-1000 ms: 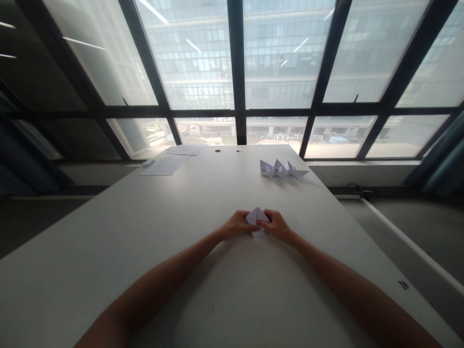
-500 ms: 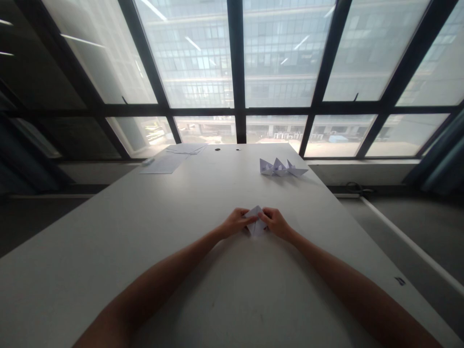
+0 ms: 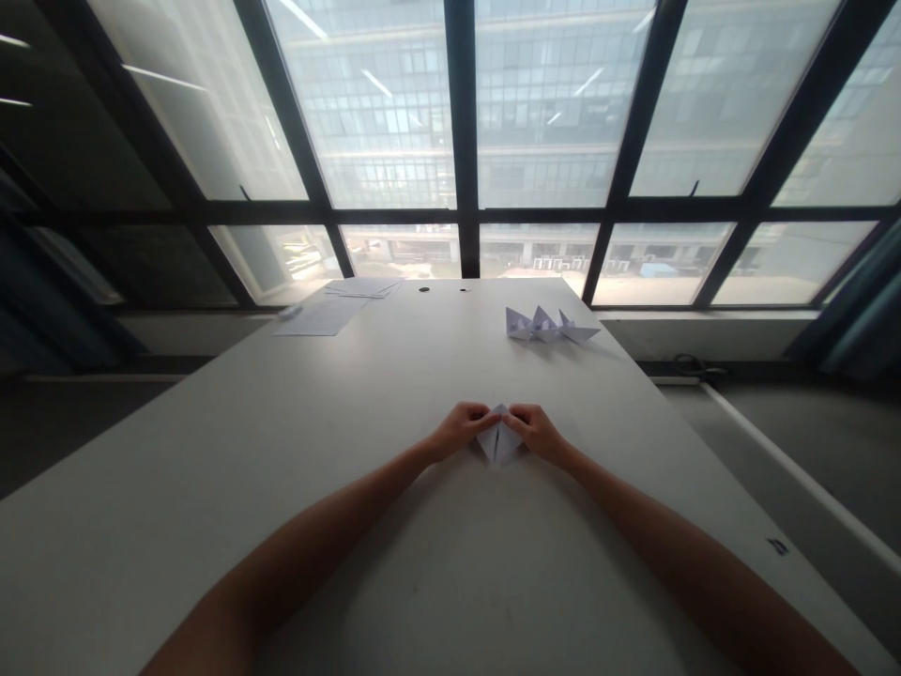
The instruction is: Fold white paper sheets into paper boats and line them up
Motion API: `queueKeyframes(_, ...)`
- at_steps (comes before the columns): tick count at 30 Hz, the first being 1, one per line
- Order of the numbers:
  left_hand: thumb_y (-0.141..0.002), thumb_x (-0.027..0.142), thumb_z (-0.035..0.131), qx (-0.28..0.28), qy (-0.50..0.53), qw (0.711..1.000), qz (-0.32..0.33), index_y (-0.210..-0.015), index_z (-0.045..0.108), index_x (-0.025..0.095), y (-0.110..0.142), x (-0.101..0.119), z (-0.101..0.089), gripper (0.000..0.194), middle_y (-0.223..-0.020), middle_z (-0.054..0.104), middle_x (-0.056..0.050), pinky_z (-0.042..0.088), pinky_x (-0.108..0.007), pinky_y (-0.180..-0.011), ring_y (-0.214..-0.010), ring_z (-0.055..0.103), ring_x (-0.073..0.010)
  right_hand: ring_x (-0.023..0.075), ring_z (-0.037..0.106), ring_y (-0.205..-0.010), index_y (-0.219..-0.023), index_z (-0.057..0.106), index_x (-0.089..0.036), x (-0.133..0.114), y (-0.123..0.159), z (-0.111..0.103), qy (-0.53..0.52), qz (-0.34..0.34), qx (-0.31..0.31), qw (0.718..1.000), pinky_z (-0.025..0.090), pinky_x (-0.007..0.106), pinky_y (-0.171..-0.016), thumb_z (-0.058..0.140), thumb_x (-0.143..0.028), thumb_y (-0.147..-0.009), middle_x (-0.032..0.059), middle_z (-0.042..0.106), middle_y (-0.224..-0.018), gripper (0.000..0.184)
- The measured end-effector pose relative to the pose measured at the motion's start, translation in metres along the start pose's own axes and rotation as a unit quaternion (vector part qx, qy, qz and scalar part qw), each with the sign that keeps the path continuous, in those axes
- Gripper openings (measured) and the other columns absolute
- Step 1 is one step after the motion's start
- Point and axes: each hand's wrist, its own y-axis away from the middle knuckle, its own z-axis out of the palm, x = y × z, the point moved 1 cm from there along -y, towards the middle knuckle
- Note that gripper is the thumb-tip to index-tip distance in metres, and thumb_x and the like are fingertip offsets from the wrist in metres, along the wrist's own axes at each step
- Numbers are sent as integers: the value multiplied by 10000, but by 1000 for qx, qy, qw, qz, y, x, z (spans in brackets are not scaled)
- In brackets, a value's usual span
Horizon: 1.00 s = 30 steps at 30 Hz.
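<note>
Since a moment ago the folded paper [image 3: 499, 439] has tipped point-down toward me on the table [image 3: 282, 451], my left hand [image 3: 461, 430] and right hand [image 3: 536, 431] pinching its upper corners, seemingly to spread it.

windows [image 3: 465, 103]: wide, dark-framed panes, office block outside
light: daylight only, room dim
table [image 3: 211, 488]: long, pale grey, runs to the sill
floor [image 3: 809, 422]: dark grey
curtain [image 3: 855, 314]: teal, right edge
</note>
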Motion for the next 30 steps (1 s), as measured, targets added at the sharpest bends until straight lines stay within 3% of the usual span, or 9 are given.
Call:
queueKeyframes(11,-731,586,728,77,160,982,-71,-771,746,98,4,3,1,490,-595,583,-8,286,-222,-488,-517,444,-96,94,331,-521,-577,532,-167,4,2,-1,-37,8,100,994,237,239,-475,591,-521,-824,-39,389,-546,436)
queueKeyframes(16,-700,502,802,156,326,930,-70,-916,759,131,-3,-9,-10,431,-867,708,-71,466,-257,-668,-727,617,-153,91,355,-466,-555,521,-178,4,2,-8,-81,9,190,978,254,237,-443,608,-522,-823,-47,408,-489,445)
queueKeyframes(21,-775,365,783,192,436,878,-32,-951,736,151,-13,-25,-26,281,-1063,695,-92,502,-328,-869,-922,646,-185,105,468,-476,-616,614,-163,9,-2,-14,-85,9,269,959,366,237,-458,652,-488,-795,3,594,-557,373)
queueKeyframes(26,-853,285,711,233,464,854,-38,-919,701,146,-18,-31,-32,155,-1133,669,-89,513,-328,-896,-930,643,-169,160,619,-563,-820,692,-140,7,-2,-12,-118,10,261,958,498,265,-516,697,-431,-759,37,678,-634,297)
queueKeyframes(30,-854,408,699,165,470,865,-49,-985,661,199,-15,-24,-28,249,-1168,640,-81,514,-419,-923,-990,638,-213,192,677,-610,-837,673,-143,2,1,-6,-115,-2,237,965,550,289,-553,704,-402,-765,45,691,-654,271)
